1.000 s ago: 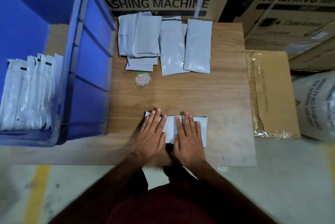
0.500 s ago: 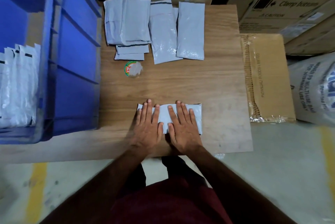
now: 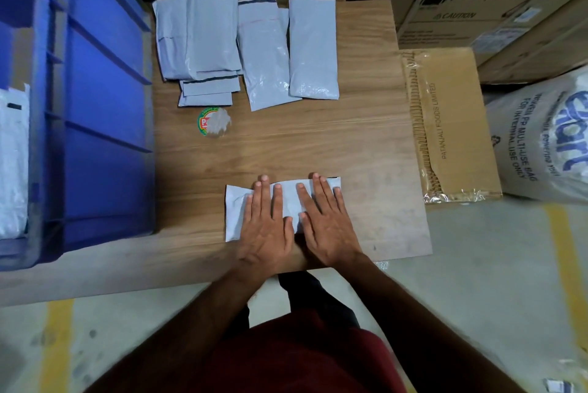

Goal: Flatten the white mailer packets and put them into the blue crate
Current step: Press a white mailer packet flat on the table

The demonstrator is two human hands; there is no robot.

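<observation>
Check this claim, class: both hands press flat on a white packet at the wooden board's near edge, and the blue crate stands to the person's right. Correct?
Not quite. The head view shows the blue crate to the person's left. The left hand and right hand do press flat on the white packet.

A wood-grain bench [image 3: 318, 144] fills the middle of the frame. At its upper edge a cluster of white mailer packets [image 3: 245, 49] is laid, some overlapping. Just below them, left of centre, a round green-rimmed sticker [image 3: 213, 122] is seen. Near the lower edge one packet [image 3: 288, 198] is laid crosswise. The blue crate [image 3: 95, 125] is set at the left.
</observation>
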